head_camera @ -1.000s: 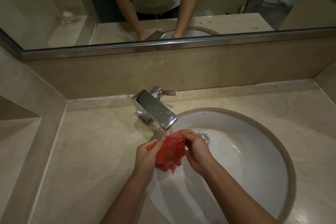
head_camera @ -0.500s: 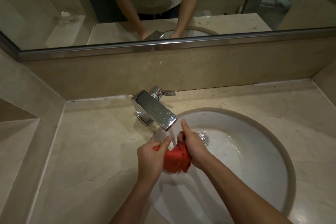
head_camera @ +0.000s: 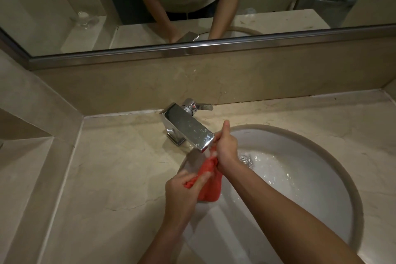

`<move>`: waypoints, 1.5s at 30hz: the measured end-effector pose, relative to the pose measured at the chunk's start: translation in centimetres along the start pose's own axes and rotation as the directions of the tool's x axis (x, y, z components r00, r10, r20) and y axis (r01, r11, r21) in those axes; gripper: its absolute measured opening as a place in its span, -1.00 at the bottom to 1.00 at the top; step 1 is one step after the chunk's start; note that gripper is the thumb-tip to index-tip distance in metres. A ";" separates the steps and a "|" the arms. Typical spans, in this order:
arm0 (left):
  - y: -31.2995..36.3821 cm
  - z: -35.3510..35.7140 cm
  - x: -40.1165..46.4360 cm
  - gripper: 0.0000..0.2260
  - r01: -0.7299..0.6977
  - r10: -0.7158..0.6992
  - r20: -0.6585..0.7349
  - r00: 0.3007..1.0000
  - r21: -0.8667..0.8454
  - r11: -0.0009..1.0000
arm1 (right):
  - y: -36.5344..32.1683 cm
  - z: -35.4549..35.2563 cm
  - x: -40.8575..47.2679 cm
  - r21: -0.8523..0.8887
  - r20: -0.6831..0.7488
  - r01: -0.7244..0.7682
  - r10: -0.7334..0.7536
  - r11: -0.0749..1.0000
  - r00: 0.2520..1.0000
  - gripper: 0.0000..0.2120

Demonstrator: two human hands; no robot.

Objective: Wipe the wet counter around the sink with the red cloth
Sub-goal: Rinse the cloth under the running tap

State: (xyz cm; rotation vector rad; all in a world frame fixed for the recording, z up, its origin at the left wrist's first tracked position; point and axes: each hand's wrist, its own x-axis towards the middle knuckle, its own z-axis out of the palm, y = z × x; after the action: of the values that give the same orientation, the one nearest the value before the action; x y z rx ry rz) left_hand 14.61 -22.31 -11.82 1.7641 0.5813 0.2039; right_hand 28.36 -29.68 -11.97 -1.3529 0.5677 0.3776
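Note:
Both of my hands hold the red cloth [head_camera: 211,186] over the left side of the white sink [head_camera: 300,178], under the running chrome faucet [head_camera: 188,127]. My right hand [head_camera: 226,149] grips the cloth's upper end right below the spout, thumb pointing up. My left hand [head_camera: 184,191] grips the lower end nearer to me. The cloth is bunched and hangs down between them. Water streams onto it and pools near the drain [head_camera: 244,159]. The beige marble counter [head_camera: 120,167] surrounds the basin.
The faucet's lever [head_camera: 203,106] points right, near the backsplash. A mirror [head_camera: 192,6] runs along the wall above, and a raised ledge [head_camera: 25,167] borders the counter on the left. Counter surface extends right of the sink [head_camera: 353,126].
My right hand rose closer to the spout with its end of the cloth, while my left hand pulled the other end down toward me, stretching the cloth out.

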 end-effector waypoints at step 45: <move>0.0 0.7 3.6 -0.69 -0.143 0.090 0.342 0.935 0.133 0.981 | 1.9 -8.4 -2.9 -0.371 0.609 0.366 -0.074 0.854 0.790 -0.70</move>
State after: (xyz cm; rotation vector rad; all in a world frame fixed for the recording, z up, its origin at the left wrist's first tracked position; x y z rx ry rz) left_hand 18.04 -21.15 -12.60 1.9340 0.2504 -0.0630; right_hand 23.53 -37.31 -12.74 -1.6520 -0.2273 0.7296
